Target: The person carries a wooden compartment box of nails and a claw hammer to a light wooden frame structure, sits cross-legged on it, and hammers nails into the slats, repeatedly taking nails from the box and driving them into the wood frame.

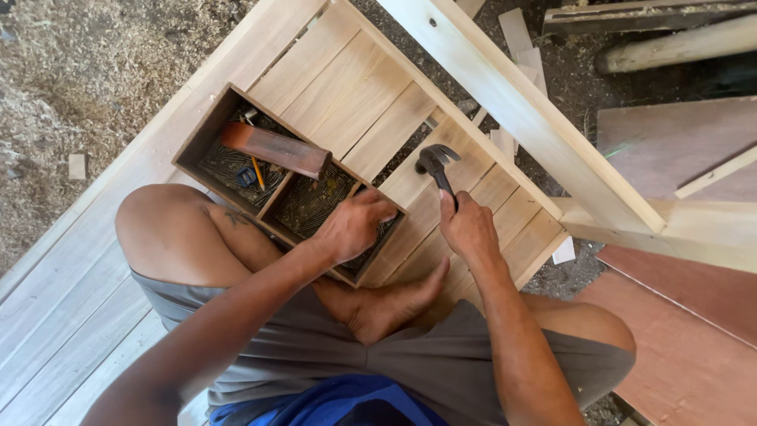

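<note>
I sit cross-legged on a slatted wooden frame [347, 87]. My right hand [467, 229] grips the handle of a black claw hammer [436, 162], its head pointing away from me over the slats. My left hand [352, 223] reaches into the near compartment of a divided wooden box [206, 130] full of nails [315, 201]. Whether its fingers hold a nail is hidden. A reddish wooden block [274, 149] lies across the box's divider, and a yellow pencil [257, 172] sits in the far compartment.
A pale wooden beam [520, 106] crosses diagonally above the slats. Reddish plywood sheets [686, 347] lie at the right. Sawdust [87, 71] covers the ground at the upper left, with small offcuts [76, 166] about. My bare foot [394, 304] rests on the slats.
</note>
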